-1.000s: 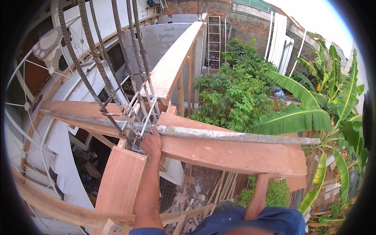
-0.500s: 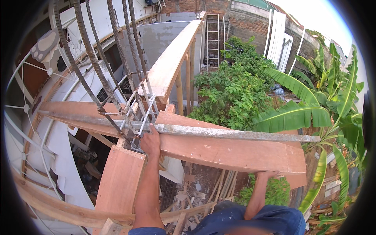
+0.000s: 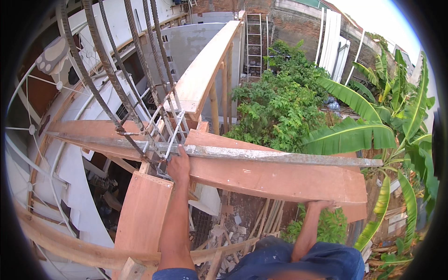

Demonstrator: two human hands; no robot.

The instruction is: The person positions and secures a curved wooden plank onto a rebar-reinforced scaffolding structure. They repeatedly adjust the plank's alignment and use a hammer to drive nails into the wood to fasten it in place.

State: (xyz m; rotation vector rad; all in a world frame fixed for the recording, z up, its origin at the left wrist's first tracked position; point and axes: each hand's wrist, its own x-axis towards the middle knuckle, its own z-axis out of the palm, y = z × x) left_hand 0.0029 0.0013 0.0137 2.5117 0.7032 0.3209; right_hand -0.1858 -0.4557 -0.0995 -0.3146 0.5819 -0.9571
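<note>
A: Plywood form board (image 3: 275, 179), reddish-brown, is entered first. Where is it placed?

B: It is set on edge at the top of the formwork, high above rubble-strewn ground, between the rebar cage (image 3: 140, 93) at left and the banana leaves (image 3: 350, 135) at right.

A: Left-hand items?

B: A second plywood panel (image 3: 142, 217) is noted below left, running toward the viewer. The rebar cage is seen rising out of the corner where the boards meet; the boards are judged to be arranged around it so that the steel is boxed in.

A: State of the left hand (image 3: 178, 165)?

B: It is closed over the top edge of the board, just beside the cage, where a grey, mortar-crusted batten (image 3: 280, 156) is laid. The grip is judged to steady that end against the corner.

A: And the right hand (image 3: 322, 205)?

B: It is placed under the lower edge near the right end, fingers curled upward, so that the weight is taken from below. Whether the fingers are fully wrapped cannot be told.

A: Orientation?

B: The long axis is run left to right across the view, dipping slightly rightward; the broad face is turned toward the person, and the free end is pointed at the banana leaves.
</note>
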